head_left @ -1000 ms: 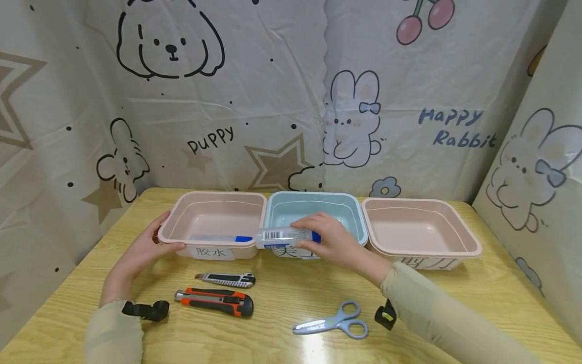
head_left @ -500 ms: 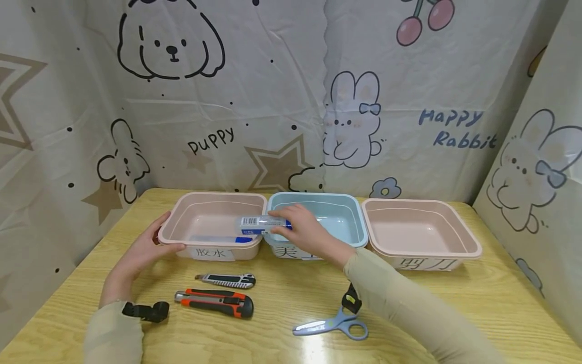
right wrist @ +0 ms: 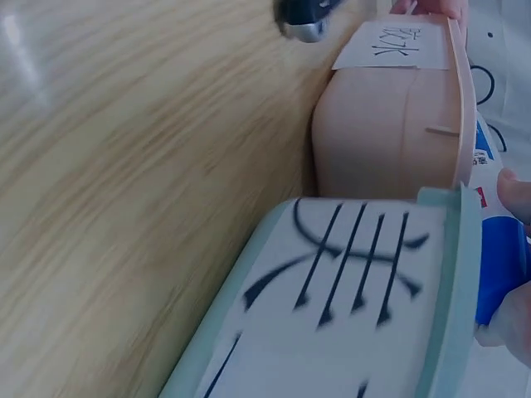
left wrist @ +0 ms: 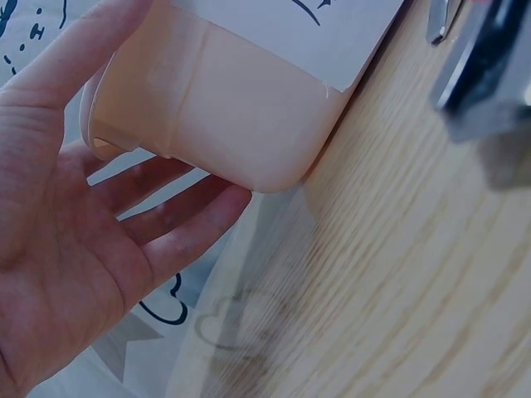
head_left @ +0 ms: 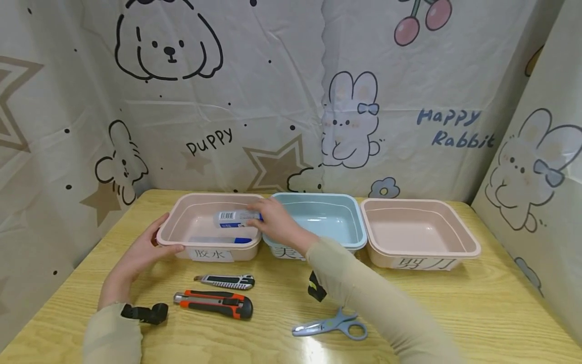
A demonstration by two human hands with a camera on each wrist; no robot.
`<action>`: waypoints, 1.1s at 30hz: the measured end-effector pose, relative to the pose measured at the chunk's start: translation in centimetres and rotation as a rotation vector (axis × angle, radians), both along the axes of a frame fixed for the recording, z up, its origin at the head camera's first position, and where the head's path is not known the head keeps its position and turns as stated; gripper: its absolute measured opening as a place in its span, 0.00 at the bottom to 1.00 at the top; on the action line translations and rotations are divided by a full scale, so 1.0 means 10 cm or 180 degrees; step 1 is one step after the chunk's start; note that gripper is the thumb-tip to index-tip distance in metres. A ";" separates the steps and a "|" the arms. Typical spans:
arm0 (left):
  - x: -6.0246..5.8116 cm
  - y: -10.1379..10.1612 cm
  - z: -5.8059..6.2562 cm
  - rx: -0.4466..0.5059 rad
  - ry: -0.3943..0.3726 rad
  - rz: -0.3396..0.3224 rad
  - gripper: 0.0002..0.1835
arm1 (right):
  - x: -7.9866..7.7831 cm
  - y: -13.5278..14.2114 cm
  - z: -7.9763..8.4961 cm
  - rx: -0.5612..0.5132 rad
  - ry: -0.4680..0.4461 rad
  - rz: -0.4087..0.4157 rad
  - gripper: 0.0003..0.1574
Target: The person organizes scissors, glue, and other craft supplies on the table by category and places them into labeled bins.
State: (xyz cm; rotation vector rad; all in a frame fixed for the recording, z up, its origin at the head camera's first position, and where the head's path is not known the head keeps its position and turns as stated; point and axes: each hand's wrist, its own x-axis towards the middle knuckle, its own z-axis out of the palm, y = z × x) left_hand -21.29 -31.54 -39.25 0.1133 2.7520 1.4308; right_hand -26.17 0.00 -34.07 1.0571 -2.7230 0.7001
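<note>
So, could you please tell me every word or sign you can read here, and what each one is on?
"puppy": backdrop, left part
"Happy Rabbit": same backdrop, right part
"胶水": front of the left pink bin
"美": front of the blue bin; the next character is mostly hidden
"剪刀": front of the right pink bin
Bottle: a barcode; the print is too small or blurred to read

"What is carrying everything?"
"A wood-grain table (head_left: 482, 316). The left pink bin (head_left: 247, 253), blue bin (head_left: 336, 222) and right pink bin (head_left: 420, 227) are standing side by side."
"What is lying in front?"
"A grey cutter (head_left: 227, 281) and an orange-and-black cutter (head_left: 213, 303) are lying left of blue scissors (head_left: 320, 328)."
</note>
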 end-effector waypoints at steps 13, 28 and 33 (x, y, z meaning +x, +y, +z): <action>0.02 0.00 0.00 0.0044 -0.0077 0.0044 0.55 | -0.18 -0.45 -0.06 0.0349 0.0138 -0.0210 0.22; 0.00 -0.02 -0.01 0.0102 0.0001 0.0000 0.54 | -0.22 -0.64 -0.14 0.0685 -0.0272 -0.0392 0.22; -0.01 -0.02 -0.01 0.0098 0.0000 -0.0016 0.54 | -0.22 -0.64 -0.13 0.0749 -0.0351 -0.0396 0.23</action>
